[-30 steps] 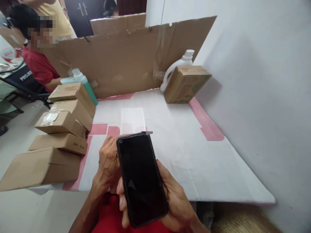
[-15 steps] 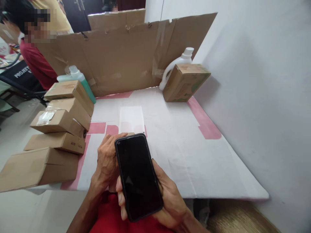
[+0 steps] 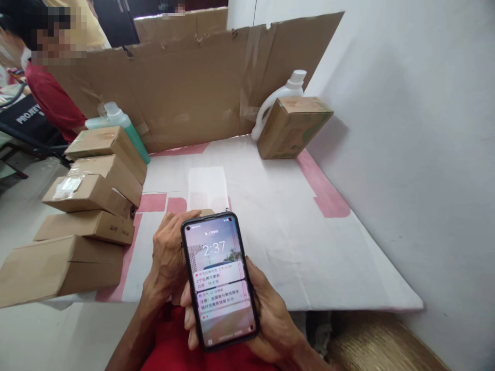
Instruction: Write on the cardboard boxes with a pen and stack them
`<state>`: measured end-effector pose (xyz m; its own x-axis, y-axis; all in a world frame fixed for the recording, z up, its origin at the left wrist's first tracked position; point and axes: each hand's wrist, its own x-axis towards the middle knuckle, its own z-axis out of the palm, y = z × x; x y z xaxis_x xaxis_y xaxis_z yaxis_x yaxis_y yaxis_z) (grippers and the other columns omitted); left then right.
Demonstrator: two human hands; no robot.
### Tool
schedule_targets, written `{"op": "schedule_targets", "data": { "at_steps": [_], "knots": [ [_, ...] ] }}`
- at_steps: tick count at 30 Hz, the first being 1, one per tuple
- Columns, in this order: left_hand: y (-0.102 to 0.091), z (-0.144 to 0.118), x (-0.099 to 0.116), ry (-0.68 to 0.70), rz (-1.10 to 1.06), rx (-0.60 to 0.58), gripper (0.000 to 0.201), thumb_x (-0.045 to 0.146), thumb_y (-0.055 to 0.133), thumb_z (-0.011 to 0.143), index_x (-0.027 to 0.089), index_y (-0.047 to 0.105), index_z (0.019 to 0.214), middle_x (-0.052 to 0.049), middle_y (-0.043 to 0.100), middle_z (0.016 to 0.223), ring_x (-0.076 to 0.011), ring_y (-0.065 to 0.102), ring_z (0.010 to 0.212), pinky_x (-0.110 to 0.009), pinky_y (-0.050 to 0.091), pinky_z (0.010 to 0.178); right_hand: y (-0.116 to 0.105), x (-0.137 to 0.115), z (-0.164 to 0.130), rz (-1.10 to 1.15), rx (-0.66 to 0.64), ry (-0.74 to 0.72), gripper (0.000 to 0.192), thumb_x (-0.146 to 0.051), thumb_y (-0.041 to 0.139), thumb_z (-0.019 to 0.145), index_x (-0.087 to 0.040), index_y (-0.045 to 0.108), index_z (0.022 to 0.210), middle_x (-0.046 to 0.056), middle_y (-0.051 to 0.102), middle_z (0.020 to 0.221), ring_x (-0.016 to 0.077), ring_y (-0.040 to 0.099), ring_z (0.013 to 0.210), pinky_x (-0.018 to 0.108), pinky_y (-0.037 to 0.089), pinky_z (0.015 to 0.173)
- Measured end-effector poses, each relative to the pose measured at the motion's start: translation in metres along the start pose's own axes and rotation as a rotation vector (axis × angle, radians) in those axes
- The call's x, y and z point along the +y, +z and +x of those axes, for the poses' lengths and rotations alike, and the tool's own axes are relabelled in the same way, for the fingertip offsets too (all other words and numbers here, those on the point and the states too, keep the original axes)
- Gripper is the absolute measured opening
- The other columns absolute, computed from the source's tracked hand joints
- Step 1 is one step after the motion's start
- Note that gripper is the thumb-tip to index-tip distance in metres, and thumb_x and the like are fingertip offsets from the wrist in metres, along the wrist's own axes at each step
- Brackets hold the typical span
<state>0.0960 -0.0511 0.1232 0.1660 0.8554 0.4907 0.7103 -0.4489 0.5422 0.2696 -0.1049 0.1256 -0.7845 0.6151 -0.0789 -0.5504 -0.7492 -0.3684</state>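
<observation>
While the white table (image 3: 309, 242) fills most of the view, a cardboard wall (image 3: 193, 82) stands along its 12 o'clock edge and stacked cardboard boxes (image 3: 77, 216) lie at 9 o'clock. At 6 o'clock, over the near table edge, the phone (image 3: 218, 281) rests upright in the right hand (image 3: 270, 319), whose fingers curl around both its sides. Its screen is lit. The left hand (image 3: 168, 260), at 9 o'clock of the phone, touches its upper left edge with bent fingers.
</observation>
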Motion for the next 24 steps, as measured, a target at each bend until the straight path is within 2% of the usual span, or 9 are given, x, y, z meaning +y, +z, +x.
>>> {"op": "schedule_targets", "data": {
  "at_steps": [5,8,13,16,19,22,24],
  "knots": [
    [0.002,-0.004,-0.002,-0.014,0.048,0.027,0.033,0.018,0.041,0.105,0.021,0.074,0.111,-0.005,0.077,0.101,-0.0201,0.066,0.089,-0.032,0.051,0.083,-0.005,0.001,0.0,0.05,0.081,-0.069,0.077,-0.077,0.038,0.098,-0.01,0.072,0.112,0.019,0.077,0.105,0.0267,0.077,0.085,0.04,0.062,0.077],
    [0.002,-0.006,-0.006,-0.029,0.079,0.029,0.032,0.013,0.043,0.103,0.017,0.072,0.116,-0.005,0.077,0.104,-0.0195,0.064,0.09,-0.031,0.05,0.084,-0.01,-0.001,0.001,0.086,0.13,-0.133,0.073,-0.074,0.039,0.099,-0.01,0.072,0.114,0.017,0.077,0.107,0.0256,0.076,0.083,0.038,0.063,0.072],
    [0.001,-0.006,-0.012,-0.062,0.075,0.02,0.034,0.013,0.042,0.102,0.015,0.071,0.121,-0.006,0.077,0.111,-0.0202,0.065,0.098,-0.033,0.05,0.091,-0.014,-0.012,-0.002,0.108,0.14,-0.223,0.071,-0.074,0.041,0.099,-0.013,0.073,0.117,0.013,0.077,0.107,0.023,0.076,0.085,0.037,0.064,0.075],
    [-0.002,-0.003,-0.017,-0.086,0.07,0.017,0.035,0.014,0.042,0.102,0.014,0.072,0.12,-0.006,0.078,0.11,-0.0202,0.067,0.1,-0.033,0.05,0.094,-0.023,-0.026,-0.003,0.02,0.198,-0.311,0.075,-0.079,0.04,0.099,-0.015,0.074,0.12,0.013,0.078,0.113,0.0232,0.076,0.092,0.038,0.064,0.082],
    [-0.003,0.001,-0.023,-0.101,0.071,0.013,0.037,0.016,0.041,0.101,0.013,0.073,0.12,-0.006,0.078,0.111,-0.0207,0.067,0.102,-0.034,0.05,0.095,-0.052,-0.041,0.0,-0.158,0.383,-0.394,0.078,-0.083,0.049,0.092,-0.015,0.075,0.119,0.015,0.078,0.116,0.0256,0.076,0.098,0.041,0.063,0.088],
    [-0.004,0.005,-0.026,-0.117,0.062,0.016,0.038,0.02,0.041,0.101,0.013,0.073,0.119,-0.007,0.078,0.113,-0.0214,0.068,0.104,-0.034,0.051,0.097,-0.101,-0.051,0.008,-0.38,0.677,-0.38,0.072,-0.081,0.065,0.084,-0.014,0.074,0.11,0.014,0.079,0.101,0.0258,0.075,0.085,0.04,0.063,0.079],
    [-0.003,0.007,-0.027,-0.128,0.05,0.012,0.039,0.021,0.04,0.101,0.013,0.073,0.12,-0.007,0.078,0.113,-0.0218,0.068,0.106,-0.035,0.051,0.097,-0.137,-0.053,0.011,-0.575,0.838,-0.392,0.067,-0.079,0.067,0.082,-0.014,0.072,0.099,0.011,0.077,0.091,0.0247,0.071,0.08,0.038,0.059,0.075]
  ]
}}
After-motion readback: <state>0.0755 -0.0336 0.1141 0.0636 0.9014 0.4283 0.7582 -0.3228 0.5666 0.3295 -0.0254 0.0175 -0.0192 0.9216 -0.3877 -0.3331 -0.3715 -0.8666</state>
